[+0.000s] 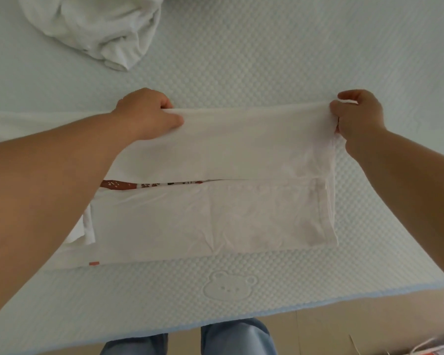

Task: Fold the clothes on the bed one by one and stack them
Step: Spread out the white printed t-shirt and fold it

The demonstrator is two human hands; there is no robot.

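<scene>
Since both the left hand (149, 116) and right hand (356, 116) pinch the floppy, light white T-shirt (215, 216) mid-frame, gripping corners works best.

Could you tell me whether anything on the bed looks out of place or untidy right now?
Only the crumpled white garment at the far left, not yet folded. The shirt held by both hands, left and right, lies fairly square.

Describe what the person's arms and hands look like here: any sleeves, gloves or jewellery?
Both forearms are bare as far as the frame shows, with no sleeves in view. The left hand and right hand wear no gloves, and no watch, bracelet or ring is visible. The fingers are bare. Blue jeans cover the legs below.
</scene>
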